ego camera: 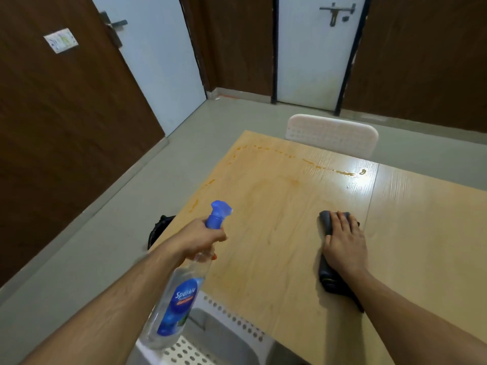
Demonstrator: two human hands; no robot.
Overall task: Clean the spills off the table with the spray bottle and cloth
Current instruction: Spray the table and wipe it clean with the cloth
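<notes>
Pretty plain room tbh. Dark brown wood-panel walls [60,122] all around, with two pale blue-white doors: one on the left [155,59] with a lever handle [116,23], and one straight ahead [313,48] with a sliding bolt latch [337,11]. A white switch plate [61,40] sits on the left wall. Floor [100,219] is plain grey-beige. A white perforated chair [332,134] is pushed in at the far edge of the light wood table [421,246], and another one [210,335] sits at the near edge. Overhead light glares off the tabletop near the far edge.
</notes>
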